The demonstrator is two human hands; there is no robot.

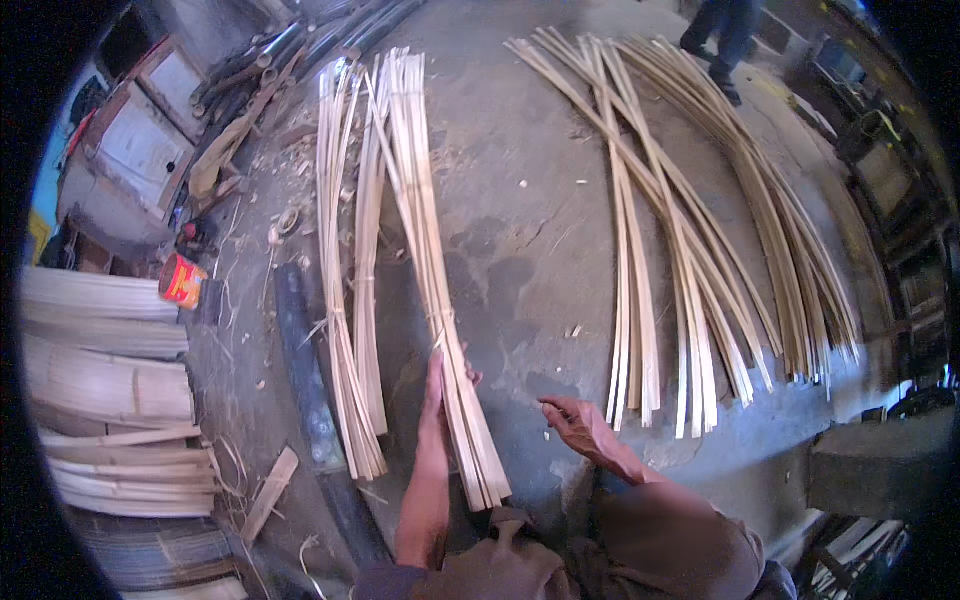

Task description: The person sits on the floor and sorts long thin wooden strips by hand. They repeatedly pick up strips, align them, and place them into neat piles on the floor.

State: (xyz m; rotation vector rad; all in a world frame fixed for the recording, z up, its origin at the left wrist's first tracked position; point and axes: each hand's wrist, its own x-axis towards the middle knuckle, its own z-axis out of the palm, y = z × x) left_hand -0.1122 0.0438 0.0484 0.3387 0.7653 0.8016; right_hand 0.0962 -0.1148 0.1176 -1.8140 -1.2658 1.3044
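Note:
My left hand (437, 385) is closed around a bundle of pale bamboo strips (412, 180), below a thin tie (440, 316) that rings it. The bundle slants away across the floor, its near ends fanned beside my knees. My right hand (580, 428) is off the bundle, to its right, fingers loosely bent and a little apart; nothing shows in it. Two more bundles lie left of the held one: a narrow strip bundle (338, 250) at the outside and another strip bundle (368, 300) between them, the two close together.
Loose strips (640, 170) cross each other on the floor at the right, beside a thicker pile of strips (780, 230). A dark pole (305, 370) lies at the left. Beyond it are stacked wide slats (110, 380) and a red tin (183, 281). A person's legs (715, 45) stand far right.

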